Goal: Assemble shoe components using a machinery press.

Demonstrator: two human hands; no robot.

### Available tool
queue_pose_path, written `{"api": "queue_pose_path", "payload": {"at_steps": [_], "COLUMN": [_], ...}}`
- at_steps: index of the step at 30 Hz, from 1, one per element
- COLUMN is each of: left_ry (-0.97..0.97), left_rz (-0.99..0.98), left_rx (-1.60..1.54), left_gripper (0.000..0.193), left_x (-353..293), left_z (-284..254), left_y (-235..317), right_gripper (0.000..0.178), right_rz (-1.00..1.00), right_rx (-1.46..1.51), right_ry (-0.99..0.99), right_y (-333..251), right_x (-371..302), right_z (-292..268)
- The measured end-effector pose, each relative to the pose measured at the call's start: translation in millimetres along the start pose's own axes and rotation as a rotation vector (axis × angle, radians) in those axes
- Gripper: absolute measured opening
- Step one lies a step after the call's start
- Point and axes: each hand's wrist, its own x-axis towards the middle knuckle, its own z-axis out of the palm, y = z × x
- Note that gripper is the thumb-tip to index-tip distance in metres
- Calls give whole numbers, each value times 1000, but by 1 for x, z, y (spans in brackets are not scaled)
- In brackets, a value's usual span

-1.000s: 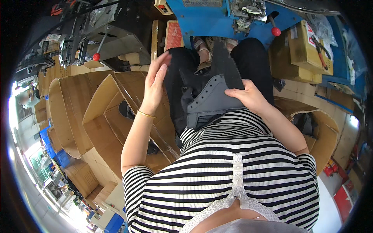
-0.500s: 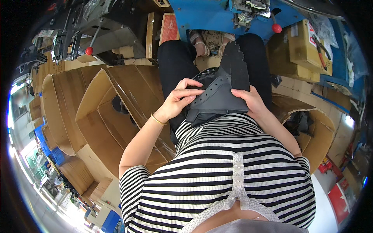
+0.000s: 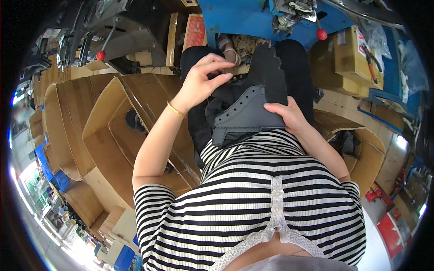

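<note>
A black shoe upper (image 3: 253,108) lies across my lap, a curved row of eyelets along its left side. Its dark tongue-like piece, which has a jagged edge, points away toward my knees. My right hand (image 3: 291,115) grips the right side of the upper, thumb on top and fingers underneath. Raised above my left thigh, my left hand (image 3: 205,81) has its thumb and forefinger apart, nearest the far row of eyelets. Nothing shows between those fingertips.
Open cardboard boxes (image 3: 101,115) stand on my left, dark pieces inside. Another carton (image 3: 377,147) with dark pieces is on my right. Ahead is a blue machine (image 3: 239,20) with a red-knobbed lever (image 3: 321,34). Pliers (image 3: 373,65) lie on a box at right.
My left hand has left the near eyelet edge and moved up and away to the left, fingers parting. The upper has turned slightly and lies flatter; my right hand keeps its hold.
</note>
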Motion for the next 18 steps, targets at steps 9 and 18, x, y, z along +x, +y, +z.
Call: {"api": "queue_pose_path", "payload": {"at_steps": [9,18], "left_ry": [-335,227], "left_rz": [-247,-768], "left_rx": [220,-929], "left_gripper": [31,24], "left_x": [34,16], "left_z": [-21,-32], "left_y": [19,104], "right_gripper": [31,39], "right_rz": [-330,-1538], "right_rx": [-574,-1350], "right_ry": [-146,50], "right_y": [-2,0], "right_x": [4,30], "right_z": [4,34]}}
